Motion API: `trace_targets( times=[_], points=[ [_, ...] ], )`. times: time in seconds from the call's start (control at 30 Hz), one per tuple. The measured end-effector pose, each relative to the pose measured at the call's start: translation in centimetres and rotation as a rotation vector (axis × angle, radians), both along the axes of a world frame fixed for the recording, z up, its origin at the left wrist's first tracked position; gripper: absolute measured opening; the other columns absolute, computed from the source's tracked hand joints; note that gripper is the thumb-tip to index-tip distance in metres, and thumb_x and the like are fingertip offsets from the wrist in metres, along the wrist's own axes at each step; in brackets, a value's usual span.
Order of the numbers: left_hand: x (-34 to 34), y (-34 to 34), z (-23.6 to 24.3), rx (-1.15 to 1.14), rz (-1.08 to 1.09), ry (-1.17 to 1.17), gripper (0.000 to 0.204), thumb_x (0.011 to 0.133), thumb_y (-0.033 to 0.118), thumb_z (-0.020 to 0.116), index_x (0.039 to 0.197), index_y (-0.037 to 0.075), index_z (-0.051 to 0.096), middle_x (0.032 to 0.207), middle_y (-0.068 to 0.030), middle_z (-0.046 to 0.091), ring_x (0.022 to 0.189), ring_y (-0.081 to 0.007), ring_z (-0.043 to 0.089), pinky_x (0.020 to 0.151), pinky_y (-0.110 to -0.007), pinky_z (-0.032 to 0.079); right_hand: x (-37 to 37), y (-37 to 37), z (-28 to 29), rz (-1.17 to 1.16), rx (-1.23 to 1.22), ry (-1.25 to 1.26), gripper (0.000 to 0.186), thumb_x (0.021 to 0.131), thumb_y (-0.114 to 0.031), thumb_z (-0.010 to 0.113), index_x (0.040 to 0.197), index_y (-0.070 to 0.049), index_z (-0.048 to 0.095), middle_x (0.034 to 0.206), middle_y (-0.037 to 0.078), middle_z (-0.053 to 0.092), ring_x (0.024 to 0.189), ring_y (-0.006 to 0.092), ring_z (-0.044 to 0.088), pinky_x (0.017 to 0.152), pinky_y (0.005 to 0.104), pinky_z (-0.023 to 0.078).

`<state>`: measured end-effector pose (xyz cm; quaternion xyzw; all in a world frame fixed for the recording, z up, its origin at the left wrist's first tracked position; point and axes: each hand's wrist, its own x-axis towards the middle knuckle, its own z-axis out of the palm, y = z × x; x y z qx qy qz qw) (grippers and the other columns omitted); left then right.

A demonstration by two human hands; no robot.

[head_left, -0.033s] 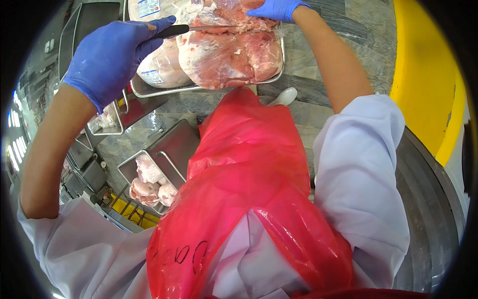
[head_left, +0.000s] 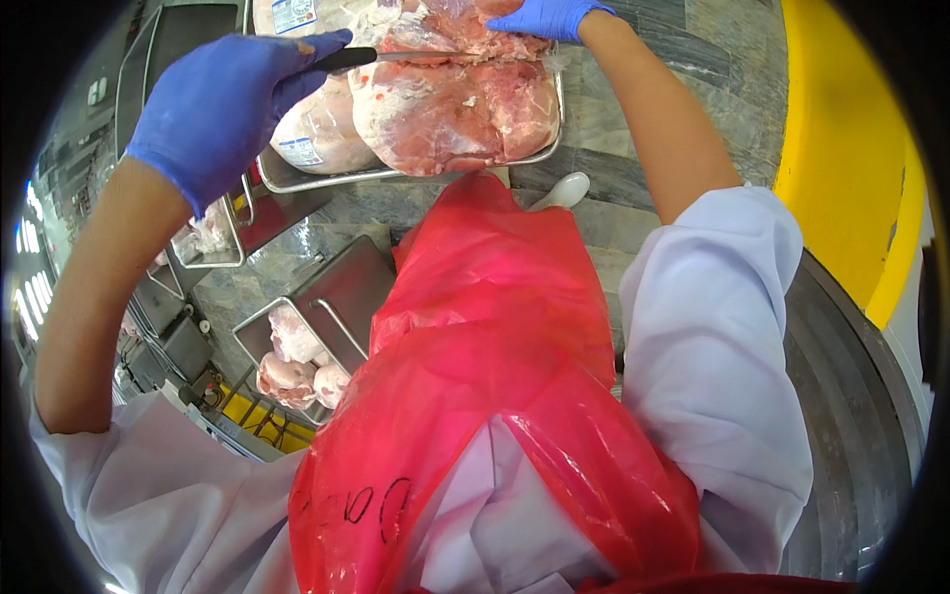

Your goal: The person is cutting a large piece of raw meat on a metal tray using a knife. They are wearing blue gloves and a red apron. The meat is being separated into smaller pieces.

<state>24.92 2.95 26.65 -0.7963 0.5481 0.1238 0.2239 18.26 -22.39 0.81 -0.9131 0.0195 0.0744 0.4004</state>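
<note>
My left hand [head_left: 223, 109], in a blue glove, is closed around the black handle of a knife [head_left: 346, 59]. The blade [head_left: 416, 54] points right and lies in a split across a large piece of raw meat [head_left: 435, 119]. Part of the blade is hidden in the flesh. On the meat's far right side rests my right hand [head_left: 549, 18], also blue-gloved, with a finger stretched out to the left; the top of the picture cuts it off. Plastic-wrapped packs of meat [head_left: 322, 124] lie left of the cut piece. All sit in a metal tray [head_left: 336, 181].
Below left, a metal bin [head_left: 341, 287] holds several pieces of pale meat [head_left: 287, 376]. Another bin [head_left: 242, 213] with meat stands beyond it. A yellow structure [head_left: 841, 139] rises at the right. My red apron [head_left: 495, 346] hangs close to the tray's near edge.
</note>
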Motion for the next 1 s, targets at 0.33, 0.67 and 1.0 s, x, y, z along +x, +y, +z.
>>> trace_targets(
  times=[0.33,0.67,1.0],
  points=[
    [-0.2,-3.1,-1.2,-0.052,-0.061,0.118,0.028,0.095,0.027,0.060,0.115,0.011,0.068,0.090,-0.0181,0.067,0.083,-0.0367,0.063,0.073,-0.045,0.050,-0.4,1.0,-3.0,-0.120,-0.211,-0.255,0.049,0.080,-0.066,0.059,0.109,-0.030,0.073,0.105,0.009,0.071,0.091,0.0324,0.068,0.080,0.0422,0.055],
    [-0.2,-6.6,1.0,0.079,-0.290,-0.018,0.021,0.089,0.022,0.066,0.103,0.006,0.069,0.089,-0.0146,0.068,0.084,-0.0344,0.064,0.075,-0.044,0.052,-1.6,1.4,-1.3,-0.268,-0.170,-0.104,0.047,0.077,-0.069,0.061,0.102,-0.031,0.074,0.102,0.006,0.071,0.090,0.0321,0.068,0.079,0.0426,0.055],
    [1.7,-7.8,-0.4,0.126,-0.264,0.024,0.022,0.090,0.022,0.065,0.101,0.004,0.070,0.084,-0.0169,0.067,0.081,-0.0360,0.064,0.072,-0.046,0.051,-1.9,1.0,-1.2,-0.306,-0.082,-0.209,0.049,0.076,-0.067,0.064,0.102,-0.027,0.076,0.109,0.006,0.071,0.094,0.0301,0.068,0.082,0.0394,0.055]
  ],
)
